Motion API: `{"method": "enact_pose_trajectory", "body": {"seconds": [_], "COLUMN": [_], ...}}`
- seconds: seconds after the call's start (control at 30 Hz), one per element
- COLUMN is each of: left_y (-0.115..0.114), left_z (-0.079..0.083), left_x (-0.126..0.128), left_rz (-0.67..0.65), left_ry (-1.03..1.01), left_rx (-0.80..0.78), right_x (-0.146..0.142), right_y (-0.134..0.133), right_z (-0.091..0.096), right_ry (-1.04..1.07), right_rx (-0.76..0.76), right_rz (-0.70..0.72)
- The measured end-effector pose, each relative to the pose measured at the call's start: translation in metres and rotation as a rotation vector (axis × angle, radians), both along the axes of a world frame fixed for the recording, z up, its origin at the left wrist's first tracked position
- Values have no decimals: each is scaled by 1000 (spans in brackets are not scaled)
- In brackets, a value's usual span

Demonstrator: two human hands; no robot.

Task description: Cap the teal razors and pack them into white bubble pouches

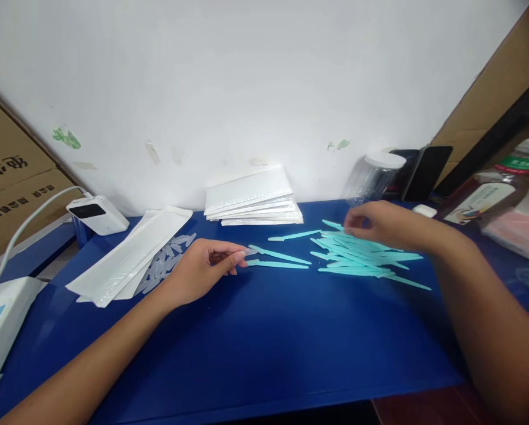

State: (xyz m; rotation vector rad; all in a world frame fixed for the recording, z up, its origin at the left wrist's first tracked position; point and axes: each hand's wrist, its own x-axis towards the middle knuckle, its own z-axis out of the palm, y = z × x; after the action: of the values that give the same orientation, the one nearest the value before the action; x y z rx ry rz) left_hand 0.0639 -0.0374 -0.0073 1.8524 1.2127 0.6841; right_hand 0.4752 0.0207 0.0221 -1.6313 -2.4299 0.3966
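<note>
My left hand (211,265) is closed in a pinch, a small translucent plastic cap (250,251) showing at its fingertips. Just right of those fingertips, two turquoise eyebrow razors (282,265) lie on the blue table. At the back edge of a loose pile of similar razors (357,254), my right hand (373,223) has its fingers pinched on the end of one eyebrow razor (332,225). Another razor (295,235) lies apart, left of the pile. Several translucent caps (164,262) are heaped behind my left wrist, beside long white packets (127,260).
A stack of white packets (250,198) lies against the wall. At left are a white power bank (98,215) with a cable and a power strip (7,319). Toward the right stand a clear jar (377,177), a dark phone (427,174) and a bottle (485,189).
</note>
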Motion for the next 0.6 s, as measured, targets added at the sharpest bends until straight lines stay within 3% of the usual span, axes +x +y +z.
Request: {"method": "enact_pose_trajectory", "body": {"seconds": [0.1, 0.3, 0.47, 0.6], "left_y": [0, -5, -8, -8], "left_z": [0, -1, 4, 5], "left_x": [1, 5, 7, 9], "left_rz": [3, 1, 34, 21], "left_ry": [-13, -65, -13, 6], "left_rx": [-11, -21, 84, 90], "right_x": [-30, -85, -95, -94], "right_y": [-13, -42, -47, -46], "right_z": [1, -4, -9, -11], "right_ry": [196, 483, 561, 542], "right_rx": [90, -82, -160, -82], "right_rz": [94, 275, 279, 252]}}
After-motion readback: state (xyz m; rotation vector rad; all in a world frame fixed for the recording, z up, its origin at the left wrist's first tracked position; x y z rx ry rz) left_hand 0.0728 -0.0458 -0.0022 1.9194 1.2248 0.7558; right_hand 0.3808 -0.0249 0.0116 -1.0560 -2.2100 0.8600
